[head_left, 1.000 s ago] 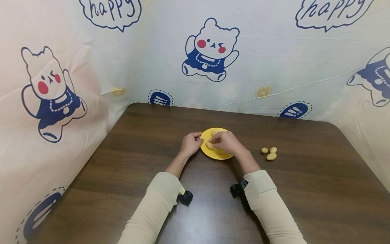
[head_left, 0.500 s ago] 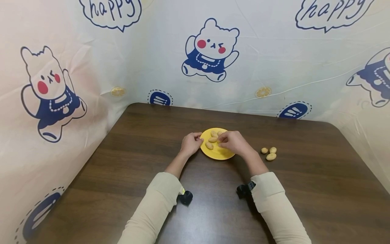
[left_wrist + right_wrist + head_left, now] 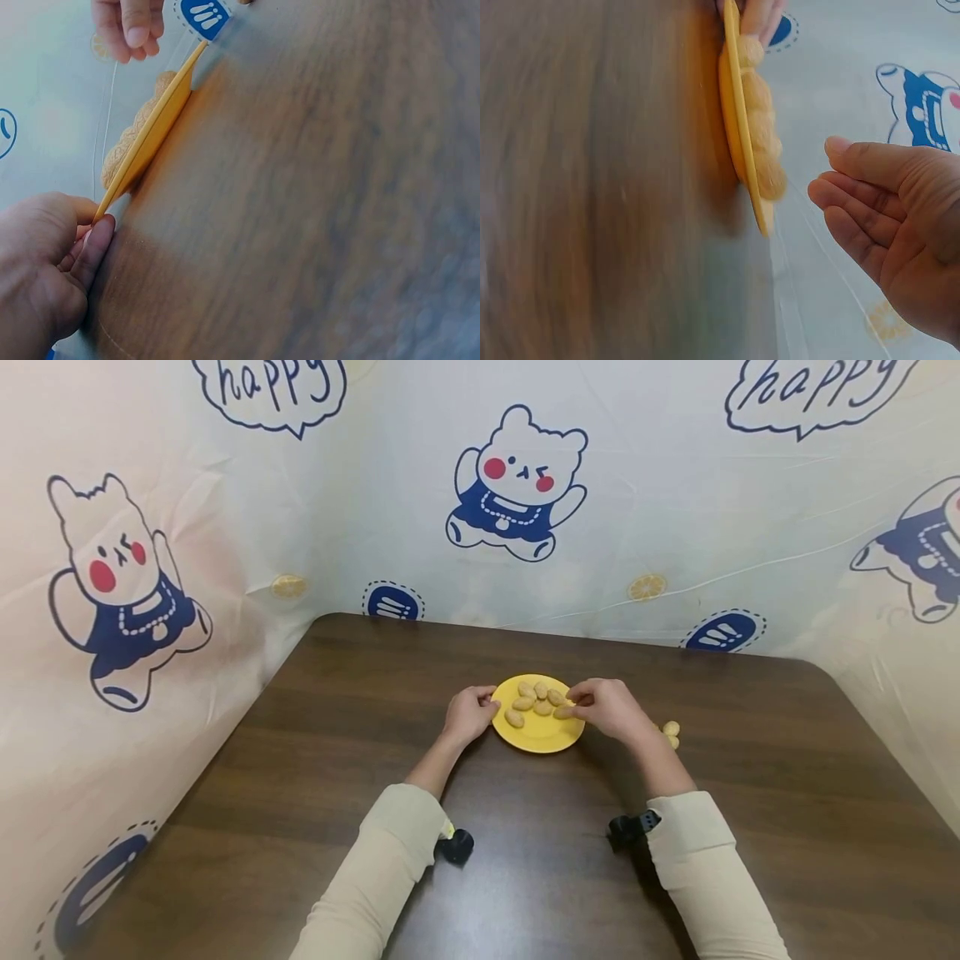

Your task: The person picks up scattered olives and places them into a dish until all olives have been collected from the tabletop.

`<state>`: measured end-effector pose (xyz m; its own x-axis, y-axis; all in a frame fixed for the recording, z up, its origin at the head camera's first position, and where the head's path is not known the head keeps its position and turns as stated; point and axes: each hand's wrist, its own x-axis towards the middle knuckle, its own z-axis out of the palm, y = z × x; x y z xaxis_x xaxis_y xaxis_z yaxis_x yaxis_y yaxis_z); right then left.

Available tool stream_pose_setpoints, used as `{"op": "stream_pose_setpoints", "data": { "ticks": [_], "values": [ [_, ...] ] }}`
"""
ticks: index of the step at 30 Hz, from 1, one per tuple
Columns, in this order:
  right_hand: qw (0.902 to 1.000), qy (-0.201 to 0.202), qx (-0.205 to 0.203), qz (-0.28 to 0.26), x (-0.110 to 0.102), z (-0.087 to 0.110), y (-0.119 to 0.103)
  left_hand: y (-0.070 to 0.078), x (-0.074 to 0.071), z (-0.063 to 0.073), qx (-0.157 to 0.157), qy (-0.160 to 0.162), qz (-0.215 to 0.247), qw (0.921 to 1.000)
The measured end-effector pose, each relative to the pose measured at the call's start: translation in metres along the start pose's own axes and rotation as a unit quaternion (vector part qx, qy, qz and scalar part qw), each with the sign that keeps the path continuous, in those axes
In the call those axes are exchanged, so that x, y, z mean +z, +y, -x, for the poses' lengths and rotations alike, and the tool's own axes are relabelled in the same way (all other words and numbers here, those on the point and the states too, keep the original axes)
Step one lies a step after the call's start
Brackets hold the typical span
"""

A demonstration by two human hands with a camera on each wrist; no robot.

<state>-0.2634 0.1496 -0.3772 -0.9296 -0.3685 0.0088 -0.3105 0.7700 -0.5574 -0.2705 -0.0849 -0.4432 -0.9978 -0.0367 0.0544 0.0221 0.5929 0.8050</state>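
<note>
A yellow plate lies on the table with several tan, oval, nut-like pieces on it. The left wrist view shows a netted, shell-like surface on these pieces. My left hand pinches the plate's left rim between thumb and fingers. My right hand hovers by the right rim, its fingers relaxed; in the right wrist view this hand holds nothing and is apart from the plate. More of the tan pieces lie on the table to the right, partly hidden behind my right wrist.
The dark wooden table has rounded far corners. A patterned cloth hangs behind and beside it. Black wrist cameras sit under my left sleeve and right sleeve.
My right hand has moved right, from over the plate to its right rim, uncovering the pieces there. Its wrist now covers part of the loose pieces. My left hand stays on the rim.
</note>
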Motion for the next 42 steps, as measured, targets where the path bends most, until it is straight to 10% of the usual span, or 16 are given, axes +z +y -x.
{"op": "stream_pose_setpoints", "data": {
  "ticks": [42],
  "values": [
    [0.9872,0.1,0.123,0.02,-0.048,0.065,0.105,-0.003,0.0,-0.003,0.001,-0.002,0.007,1.0]
  ]
}}
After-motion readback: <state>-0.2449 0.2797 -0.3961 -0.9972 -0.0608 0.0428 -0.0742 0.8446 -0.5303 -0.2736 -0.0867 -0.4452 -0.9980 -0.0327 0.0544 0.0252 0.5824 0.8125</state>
